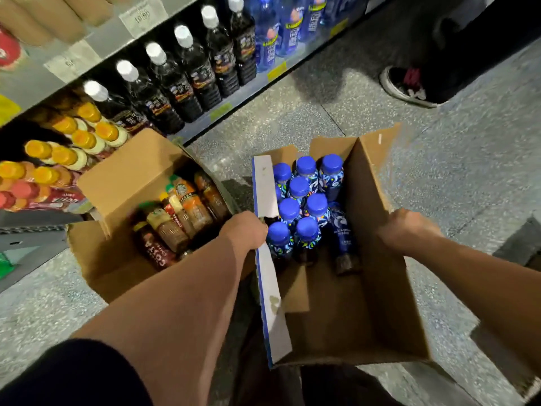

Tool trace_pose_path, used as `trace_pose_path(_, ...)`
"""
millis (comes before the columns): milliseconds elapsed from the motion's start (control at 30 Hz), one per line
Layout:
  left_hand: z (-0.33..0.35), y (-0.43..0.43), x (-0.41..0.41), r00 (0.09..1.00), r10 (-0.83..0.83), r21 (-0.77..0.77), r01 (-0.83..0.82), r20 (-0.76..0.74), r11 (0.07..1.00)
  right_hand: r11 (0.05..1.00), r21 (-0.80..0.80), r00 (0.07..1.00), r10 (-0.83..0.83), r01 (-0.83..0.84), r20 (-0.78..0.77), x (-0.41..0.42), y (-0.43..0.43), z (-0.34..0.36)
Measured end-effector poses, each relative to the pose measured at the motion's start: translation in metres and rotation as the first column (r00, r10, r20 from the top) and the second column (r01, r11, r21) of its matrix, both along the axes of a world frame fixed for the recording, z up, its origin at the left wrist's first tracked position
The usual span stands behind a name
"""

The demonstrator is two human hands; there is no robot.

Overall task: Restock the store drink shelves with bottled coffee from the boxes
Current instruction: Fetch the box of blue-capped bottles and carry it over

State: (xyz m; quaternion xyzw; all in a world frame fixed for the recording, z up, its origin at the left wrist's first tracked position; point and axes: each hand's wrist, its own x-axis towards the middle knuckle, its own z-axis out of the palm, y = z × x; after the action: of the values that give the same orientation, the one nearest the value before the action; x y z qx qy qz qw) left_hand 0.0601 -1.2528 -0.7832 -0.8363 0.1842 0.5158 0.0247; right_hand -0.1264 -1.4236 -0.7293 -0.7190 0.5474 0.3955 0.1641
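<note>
Your left hand [244,230] gripped the left flap of the blue-cap box [336,317], right hand [407,227] curled over its right wall: repositioning step, probably. The coffee bottles [181,212] sat in the carton [123,177] left of it; next needs one hand free.

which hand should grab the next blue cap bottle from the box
Left. The left hand grips the box flap right beside the blue-capped bottles; the right hand holds the far wall.

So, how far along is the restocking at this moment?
Seemingly done: the near half of the right box is bare. In hand: left hand and right hand grip its sides. Left: its blue-capped bottles, plus the coffee bottles lying in the left box, not yet shelved.
</note>
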Motion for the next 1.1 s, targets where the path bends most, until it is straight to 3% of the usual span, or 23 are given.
trace_pose_path(367, -0.047, -0.012, 0.016, 0.936, 0.349, 0.048, -0.351, 0.042, 0.935, 0.97, 0.005, 0.97, 0.241, -0.241, 0.041, 0.09, -0.067, -0.048)
trace_pose_path(500, -0.053, -0.032, 0.012, 0.846, 0.531, 0.089, -0.533, 0.044, 0.841, 0.939, 0.1, 0.942, 0.321, -0.331, 0.102, 0.119, -0.101, -0.069)
trace_pose_path(600, -0.058, -0.053, 0.004, 0.718, 0.694, 0.114, -0.694, 0.052, 0.711, 0.908, 0.104, 0.91, 0.389, -0.405, 0.142, 0.135, -0.127, -0.081)
trace_pose_path(833, -0.112, -0.098, -0.002, 0.574, 0.818, 0.038, -0.819, 0.033, 0.573, 0.892, 0.058, 0.891, 0.44, -0.448, 0.112, 0.155, -0.171, -0.125)
trace_pose_path(1100, -0.195, -0.122, 0.018, 0.606, 0.794, -0.038, -0.794, 0.047, 0.607, 0.91, 0.073, 0.899, 0.388, -0.409, 0.205, 0.166, -0.195, -0.206)
